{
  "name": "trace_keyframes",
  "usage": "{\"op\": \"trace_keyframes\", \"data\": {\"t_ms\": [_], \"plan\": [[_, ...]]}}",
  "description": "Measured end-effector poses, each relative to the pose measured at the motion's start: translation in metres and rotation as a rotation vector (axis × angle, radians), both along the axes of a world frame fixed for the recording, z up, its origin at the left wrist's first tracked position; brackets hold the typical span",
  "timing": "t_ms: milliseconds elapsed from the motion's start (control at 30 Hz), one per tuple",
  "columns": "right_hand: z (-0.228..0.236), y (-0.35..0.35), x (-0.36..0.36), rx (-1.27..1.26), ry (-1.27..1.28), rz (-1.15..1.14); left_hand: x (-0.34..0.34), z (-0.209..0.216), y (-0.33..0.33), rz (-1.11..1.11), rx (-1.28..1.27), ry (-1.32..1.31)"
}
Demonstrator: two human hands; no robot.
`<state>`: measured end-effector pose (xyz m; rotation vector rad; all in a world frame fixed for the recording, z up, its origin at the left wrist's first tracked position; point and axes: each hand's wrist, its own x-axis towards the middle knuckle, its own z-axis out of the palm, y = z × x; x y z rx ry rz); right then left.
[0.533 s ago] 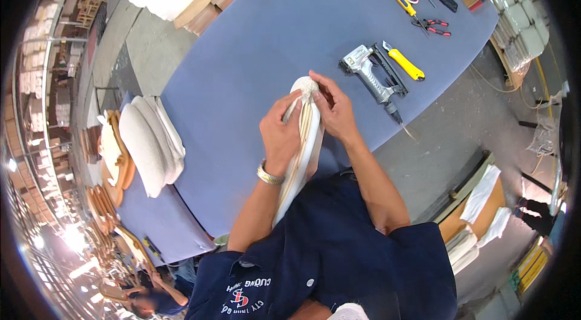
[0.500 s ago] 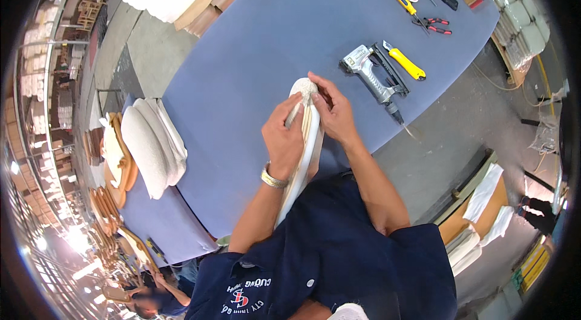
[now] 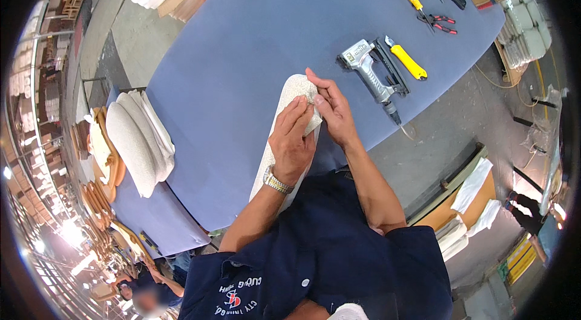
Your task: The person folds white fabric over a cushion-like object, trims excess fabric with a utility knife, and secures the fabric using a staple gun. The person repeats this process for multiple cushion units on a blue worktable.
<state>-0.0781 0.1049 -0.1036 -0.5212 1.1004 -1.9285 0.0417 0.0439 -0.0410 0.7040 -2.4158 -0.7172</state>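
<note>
The long padded piece (image 3: 298,85), covered in pale speckled cloth, slanted between the person's body and the middle of the tabletop (image 3: 224,78), its rounded end pointing away; whether it rested on the tabletop could not be told. The left hand (image 3: 292,145) lay over its broad face with the fingers together and flat on the cloth; whether the thumb hooked beneath was hidden. The right hand (image 3: 336,115) was closed on the right edge near the rounded end, thumb on the near side and forefinger curled round the far one.

The step in hand seemed to be working the cloth smooth around that curve. Doing it well called for the left hand to bear down evenly as an anchor, while the right eased the slack along the edge in small, equal pulls, so that no pucker gathered at the tip. Too hard a tug at one spot would probably skew the cloth. The staple gun (image 3: 370,72) and the yellow knife (image 3: 408,62) lay to the right, untouched, clear of both hands.
</note>
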Motion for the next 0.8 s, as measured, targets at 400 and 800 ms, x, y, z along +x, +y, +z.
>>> {"op": "trace_keyframes", "data": {"t_ms": [400, 800], "plan": [[0.011, -0.015, -0.004, 0.101, -0.053, 0.008, -0.001, -0.006, -0.012, 0.028, 0.129, 0.059], [0.019, -0.022, -0.016, 0.216, 0.046, 0.063, -0.008, -0.001, -0.012, 0.154, 0.239, 0.004]]}}
